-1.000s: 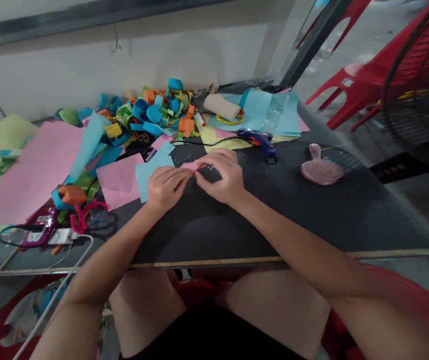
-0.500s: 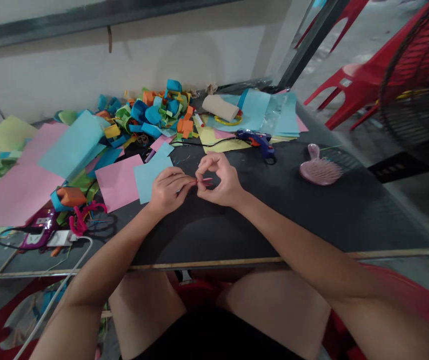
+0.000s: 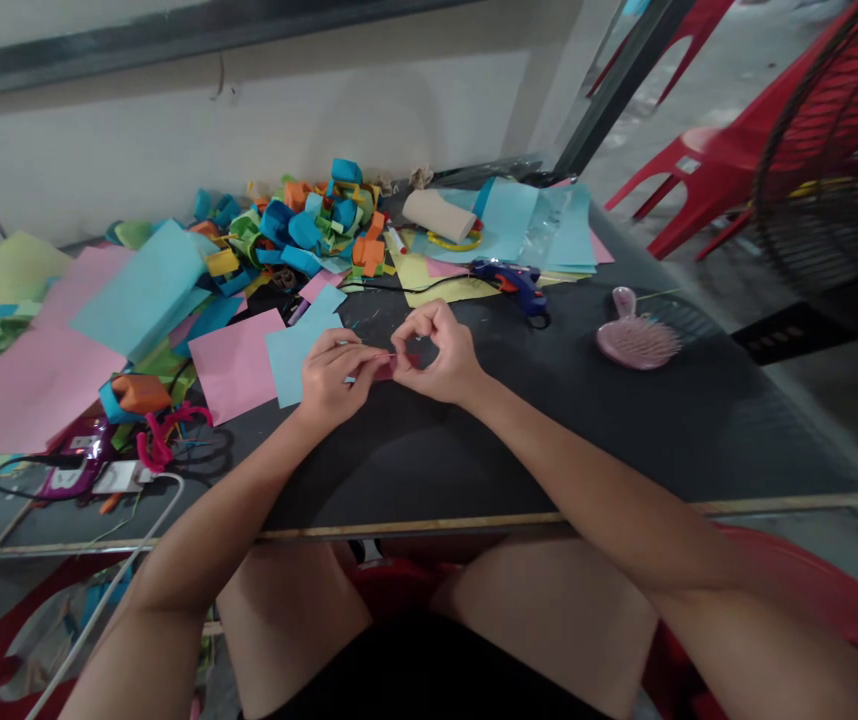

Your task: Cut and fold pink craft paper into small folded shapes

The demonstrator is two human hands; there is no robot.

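Observation:
Between my fingertips is a small piece of pink paper [image 3: 384, 371], mostly hidden by the fingers. My left hand [image 3: 335, 377] pinches its left end. Thumb and forefinger of my right hand [image 3: 440, 352] meet in a ring and close on the other side of it. Both hands are just above the dark tabletop, close together. Just left of my left hand lies a light blue paper sheet [image 3: 288, 365], overlapping a pink square sheet [image 3: 238, 362].
A glue gun [image 3: 523, 287] lies behind my right hand, and a pink hairbrush [image 3: 639, 340] to the right. Heaped paper loops [image 3: 305, 230] line the wall beside a cardboard tube [image 3: 438, 216]. At left are a purple power strip [image 3: 84, 455] and a white cable [image 3: 163, 515]. A fan [image 3: 834, 160] stands at right.
The pink paper has turned: its tips no longer stick out inside the ring of my right fingers, and more of it shows below my left fingertips. Both hands stay nearly in place.

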